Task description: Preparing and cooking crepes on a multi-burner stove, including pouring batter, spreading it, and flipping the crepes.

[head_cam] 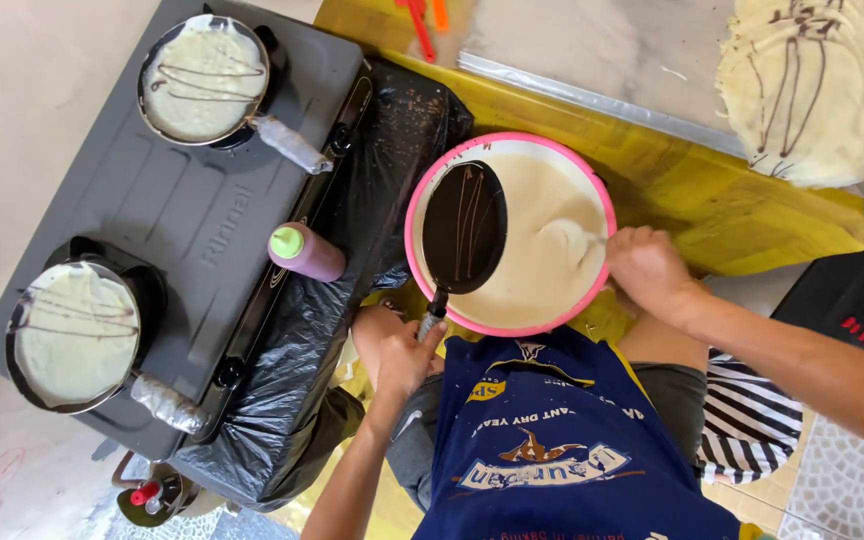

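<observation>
Batter hides the working end of the ladle [574, 240] I grip in my right hand [649, 268], fingers curled around its handle at the rim of the pink basin [512, 325]. My left hand [399, 352] is wrapped around the handle of a dark pan [464, 227], held tilted over the basin, brown lines across its face. My apron cuts off the basin's near side. Left of it, a purple squeeze bottle [306, 251] stands on the grey stove [182, 200], near two filled pans [204, 80].
</observation>
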